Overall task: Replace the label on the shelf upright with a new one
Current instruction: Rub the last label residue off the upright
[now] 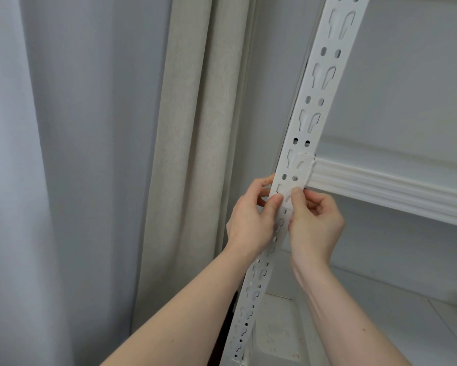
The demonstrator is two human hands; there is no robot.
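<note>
A white slotted shelf upright [317,83] runs steeply from the bottom centre to the top right. A small white label [287,194] lies flat on its face, just below where the shelf beam meets it. My left hand [251,220] grips the upright's left edge, with its thumb pressing the label's left side. My right hand [313,223] has its fingers curled and its thumb tip pressed on the label's right side. The label's lower edge is hidden between the two thumbs.
A white ribbed shelf beam [391,187] joins the upright and runs to the right. Beige and grey curtains [190,154] hang to the left. Below the hands lies a lower white shelf board [380,307].
</note>
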